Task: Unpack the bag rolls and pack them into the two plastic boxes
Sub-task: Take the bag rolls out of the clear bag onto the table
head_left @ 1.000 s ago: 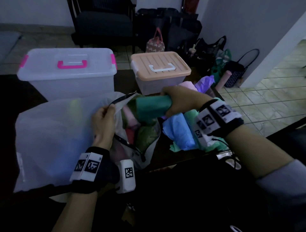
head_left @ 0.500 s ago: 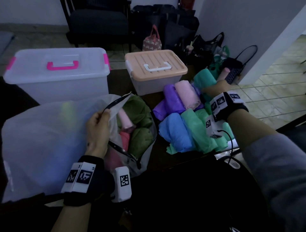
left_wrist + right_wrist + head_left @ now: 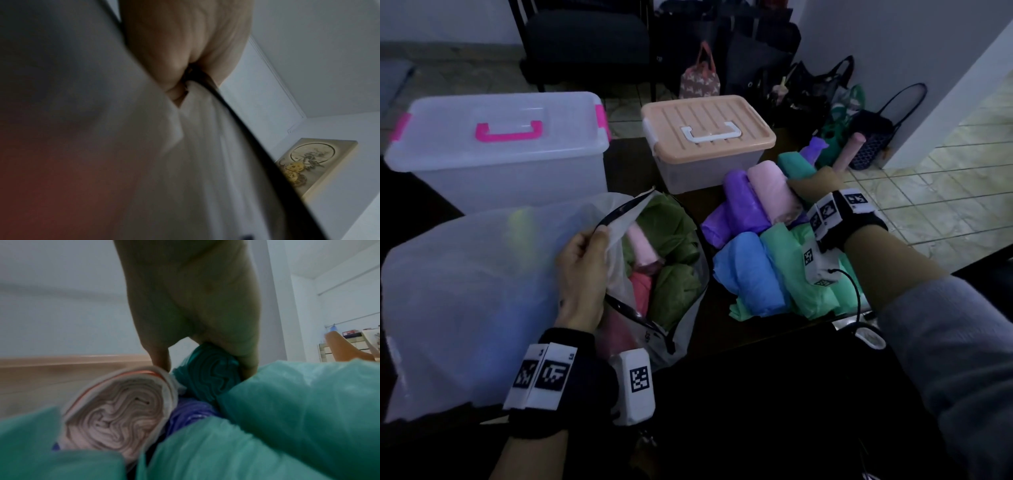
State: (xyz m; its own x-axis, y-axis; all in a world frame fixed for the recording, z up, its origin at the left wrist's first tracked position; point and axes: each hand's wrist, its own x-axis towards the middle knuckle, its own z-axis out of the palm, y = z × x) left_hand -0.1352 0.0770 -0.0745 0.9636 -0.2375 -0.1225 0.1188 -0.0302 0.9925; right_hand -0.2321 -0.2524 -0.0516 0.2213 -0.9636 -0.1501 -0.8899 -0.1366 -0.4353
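A translucent white zip bag point(image 3: 465, 291) lies at the left with its mouth facing right, showing olive, pink and red rolls point(image 3: 671, 284) inside. My left hand point(image 3: 585, 260) pinches the bag's black zip edge point(image 3: 226, 110) and holds the mouth up. To the right lies a pile of unpacked rolls: purple point(image 3: 739, 205), pink point(image 3: 770, 192), blue point(image 3: 746, 270) and light green point(image 3: 791, 270). My right hand point(image 3: 811, 181) grips a teal roll point(image 3: 211, 369) at the pile's far end, beside the pink roll point(image 3: 115, 405). Both boxes stand closed behind: a clear one with pink handle point(image 3: 500, 154) and a smaller one with a peach lid point(image 3: 705, 130).
The dark table's right edge point(image 3: 859, 315) runs just past the pile, with tiled floor beyond. Several handbags point(image 3: 808, 92) and a dark chair point(image 3: 585, 44) stand on the floor behind the table. A white wall corner point(image 3: 945, 102) rises at the right.
My right hand carried the teal roll from above the bag's mouth rightward and set it down at the far end of the pile. The left hand kept its hold on the bag edge.
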